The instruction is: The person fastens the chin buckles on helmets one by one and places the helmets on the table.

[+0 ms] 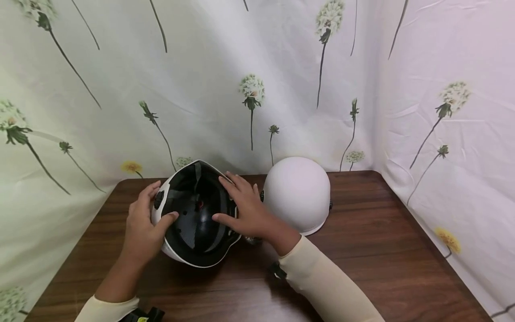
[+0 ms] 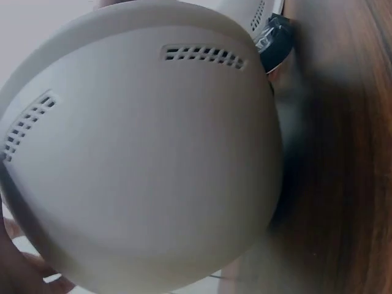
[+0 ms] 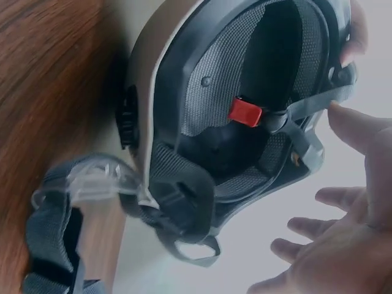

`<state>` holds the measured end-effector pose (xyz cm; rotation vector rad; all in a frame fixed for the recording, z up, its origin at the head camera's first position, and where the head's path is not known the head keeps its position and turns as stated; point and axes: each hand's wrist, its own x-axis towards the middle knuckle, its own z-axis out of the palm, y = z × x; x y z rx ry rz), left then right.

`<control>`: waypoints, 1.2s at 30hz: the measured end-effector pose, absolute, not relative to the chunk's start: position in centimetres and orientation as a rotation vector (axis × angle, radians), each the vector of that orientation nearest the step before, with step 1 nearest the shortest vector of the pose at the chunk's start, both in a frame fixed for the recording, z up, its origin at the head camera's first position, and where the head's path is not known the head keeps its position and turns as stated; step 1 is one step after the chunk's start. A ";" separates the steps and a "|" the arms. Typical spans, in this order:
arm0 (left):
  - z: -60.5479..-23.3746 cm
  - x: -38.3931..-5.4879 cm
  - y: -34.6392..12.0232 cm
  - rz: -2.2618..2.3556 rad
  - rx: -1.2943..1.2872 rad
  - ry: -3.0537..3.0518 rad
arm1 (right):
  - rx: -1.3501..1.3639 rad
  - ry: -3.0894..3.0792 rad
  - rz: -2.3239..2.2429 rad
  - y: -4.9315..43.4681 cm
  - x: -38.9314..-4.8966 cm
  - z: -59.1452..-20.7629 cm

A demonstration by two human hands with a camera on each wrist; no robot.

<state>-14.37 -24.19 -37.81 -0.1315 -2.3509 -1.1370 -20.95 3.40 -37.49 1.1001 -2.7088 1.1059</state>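
A white helmet (image 1: 187, 228) sits with its opening turned up toward me, showing a black padded lining. My left hand (image 1: 142, 223) grips its left rim, fingers outside the shell and thumb over the edge. On the right side my right hand (image 1: 251, 208) rests at the rim with its fingers spread. In the right wrist view its thumb tip is right at a grey chin strap (image 3: 318, 103), and a red buckle (image 3: 245, 113) shows inside the helmet. The left wrist view shows the smooth outer shell (image 2: 153, 147) with slotted vents.
A second white helmet (image 1: 297, 194) stands dome up, close to the right hand. A dark strap with a clear plastic part (image 3: 92, 180) lies on the brown wooden table (image 1: 362, 250). White cloth (image 1: 209, 80) printed with dandelions hangs behind and at the sides.
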 end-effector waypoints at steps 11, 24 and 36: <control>-37.4 -14.4 -24.6 -1.019 -0.109 -2.416 | 1.040 -2.803 1.253 4.7 -21.4 -38.4; -37.2 -14.5 -25.4 -0.872 -0.039 -2.663 | 1.047 -2.791 1.164 4.9 -21.6 -38.7; -39.7 -15.9 -26.1 -0.918 -0.065 -2.678 | 1.037 -2.742 1.173 5.3 -21.6 -38.8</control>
